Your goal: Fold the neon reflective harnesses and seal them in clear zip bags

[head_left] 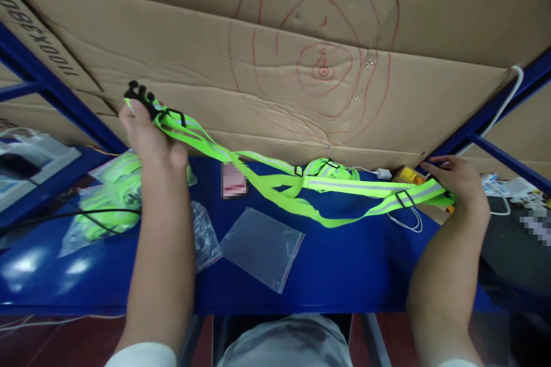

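Observation:
A neon-green reflective strap harness (275, 180) with grey stripes and black buckles is stretched across the blue table (344, 264). My left hand (148, 137) is raised at the left, closed on one end of the harness, with a black clip showing above the fingers. My right hand (458, 183) rests at the right, its fingers closed on the harness's other end near a black buckle. The middle of the harness sags onto the table in loops.
An empty clear zip bag (260, 246) lies in front of me, another crumpled bag (204, 235) beside my left forearm. Bagged green harnesses (107, 200) are piled at the left. A white charger and cable (383, 174) and a yellow box (407, 175) sit behind. Cardboard (301, 57) walls the back.

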